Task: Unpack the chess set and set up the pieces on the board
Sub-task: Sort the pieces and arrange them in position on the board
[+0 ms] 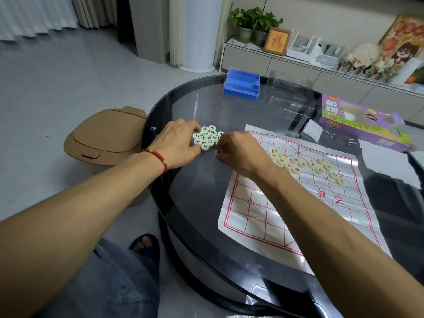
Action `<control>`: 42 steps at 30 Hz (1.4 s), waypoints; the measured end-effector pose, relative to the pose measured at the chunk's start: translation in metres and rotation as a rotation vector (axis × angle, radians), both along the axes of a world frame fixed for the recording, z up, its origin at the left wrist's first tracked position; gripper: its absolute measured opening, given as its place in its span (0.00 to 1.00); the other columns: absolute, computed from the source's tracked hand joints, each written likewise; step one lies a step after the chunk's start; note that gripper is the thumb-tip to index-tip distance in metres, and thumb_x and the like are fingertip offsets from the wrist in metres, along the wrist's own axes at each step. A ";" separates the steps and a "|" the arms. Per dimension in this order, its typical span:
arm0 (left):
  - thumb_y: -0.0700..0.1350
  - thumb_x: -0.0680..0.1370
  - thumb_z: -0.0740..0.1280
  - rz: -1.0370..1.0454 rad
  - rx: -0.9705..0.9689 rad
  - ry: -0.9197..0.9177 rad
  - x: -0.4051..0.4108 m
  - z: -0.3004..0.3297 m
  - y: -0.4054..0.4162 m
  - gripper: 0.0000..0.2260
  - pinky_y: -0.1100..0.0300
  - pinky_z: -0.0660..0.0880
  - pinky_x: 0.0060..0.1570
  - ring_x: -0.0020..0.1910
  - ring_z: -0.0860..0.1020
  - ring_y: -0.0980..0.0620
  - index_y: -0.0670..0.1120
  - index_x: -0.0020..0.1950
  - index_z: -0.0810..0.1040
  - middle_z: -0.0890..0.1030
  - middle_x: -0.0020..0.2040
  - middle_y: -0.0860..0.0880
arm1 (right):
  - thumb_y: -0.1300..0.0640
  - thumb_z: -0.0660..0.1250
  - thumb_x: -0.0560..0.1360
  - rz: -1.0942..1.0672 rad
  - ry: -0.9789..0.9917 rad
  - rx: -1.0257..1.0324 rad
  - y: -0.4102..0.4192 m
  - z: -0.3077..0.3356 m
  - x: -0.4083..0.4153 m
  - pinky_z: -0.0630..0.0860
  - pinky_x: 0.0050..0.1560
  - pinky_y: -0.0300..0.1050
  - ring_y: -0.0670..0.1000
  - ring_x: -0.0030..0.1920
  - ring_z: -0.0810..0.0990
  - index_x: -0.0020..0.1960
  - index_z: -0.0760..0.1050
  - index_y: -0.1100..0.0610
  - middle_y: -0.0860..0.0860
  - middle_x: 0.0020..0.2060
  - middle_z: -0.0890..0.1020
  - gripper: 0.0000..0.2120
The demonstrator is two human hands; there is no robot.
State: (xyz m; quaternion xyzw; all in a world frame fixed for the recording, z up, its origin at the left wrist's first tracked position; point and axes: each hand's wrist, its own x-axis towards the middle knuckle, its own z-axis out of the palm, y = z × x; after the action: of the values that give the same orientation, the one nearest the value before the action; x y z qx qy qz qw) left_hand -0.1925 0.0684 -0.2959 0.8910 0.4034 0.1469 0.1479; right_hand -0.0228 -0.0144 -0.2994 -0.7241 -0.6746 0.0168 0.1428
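While the left hand (177, 145), fingers curled, corrals the black-lettered pieces (207, 137) beside the board's (298, 214) far-left corner, the right hand (241, 152) pinches one piece (218, 152). Red pieces (307, 165) lie bunched on the board's far half, likely awaiting placement.

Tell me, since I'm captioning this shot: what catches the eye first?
The cluster of cream black-lettered discs on the dark glass table, flanked by both hands. Right of it, the white red-lined paper board carries red-lettered discs; a blue plastic tray sits at the far edge.

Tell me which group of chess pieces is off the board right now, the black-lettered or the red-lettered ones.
The black-lettered pieces: they sit clustered on the bare glass table between both hands, left of the board. The red-lettered pieces lie on the board.
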 end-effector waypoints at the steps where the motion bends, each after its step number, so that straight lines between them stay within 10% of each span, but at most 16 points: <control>1: 0.49 0.77 0.69 -0.001 -0.003 0.004 0.000 0.000 -0.001 0.20 0.50 0.72 0.60 0.63 0.72 0.43 0.48 0.69 0.73 0.76 0.62 0.43 | 0.59 0.71 0.73 0.004 0.021 0.006 -0.004 0.003 0.001 0.78 0.46 0.53 0.58 0.44 0.81 0.48 0.82 0.58 0.54 0.42 0.84 0.05; 12: 0.48 0.76 0.68 0.008 -0.081 0.131 0.000 0.000 -0.007 0.27 0.47 0.71 0.63 0.66 0.69 0.39 0.48 0.74 0.66 0.71 0.65 0.40 | 0.56 0.73 0.76 -0.081 0.092 -0.261 -0.141 0.024 0.054 0.75 0.40 0.25 0.38 0.42 0.77 0.61 0.79 0.50 0.44 0.51 0.81 0.14; 20: 0.50 0.75 0.68 0.057 -0.079 0.270 0.008 0.006 -0.018 0.25 0.45 0.72 0.61 0.66 0.66 0.40 0.43 0.68 0.68 0.70 0.65 0.40 | 0.51 0.70 0.79 -0.026 0.085 -0.044 -0.095 0.020 0.029 0.72 0.41 0.30 0.45 0.47 0.79 0.60 0.81 0.52 0.48 0.54 0.83 0.11; 25: 0.52 0.74 0.68 0.078 -0.081 0.332 0.004 0.005 -0.015 0.23 0.45 0.72 0.60 0.66 0.67 0.41 0.45 0.66 0.70 0.70 0.65 0.42 | 0.53 0.71 0.77 -0.031 0.079 0.105 -0.015 0.001 0.018 0.78 0.51 0.50 0.55 0.52 0.80 0.58 0.82 0.54 0.52 0.53 0.85 0.11; 42: 0.54 0.75 0.66 0.011 -0.036 0.366 -0.003 0.004 -0.011 0.22 0.45 0.69 0.60 0.65 0.67 0.41 0.47 0.66 0.69 0.70 0.64 0.43 | 0.53 0.72 0.75 0.115 -0.053 0.011 -0.009 -0.005 0.010 0.78 0.48 0.55 0.54 0.49 0.79 0.57 0.83 0.50 0.53 0.52 0.82 0.10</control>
State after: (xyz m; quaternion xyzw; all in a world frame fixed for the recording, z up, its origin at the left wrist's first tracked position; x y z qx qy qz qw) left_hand -0.1955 0.0578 -0.2924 0.8978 0.4309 -0.0241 0.0873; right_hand -0.0124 -0.0231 -0.3044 -0.6836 -0.7186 0.0022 0.1277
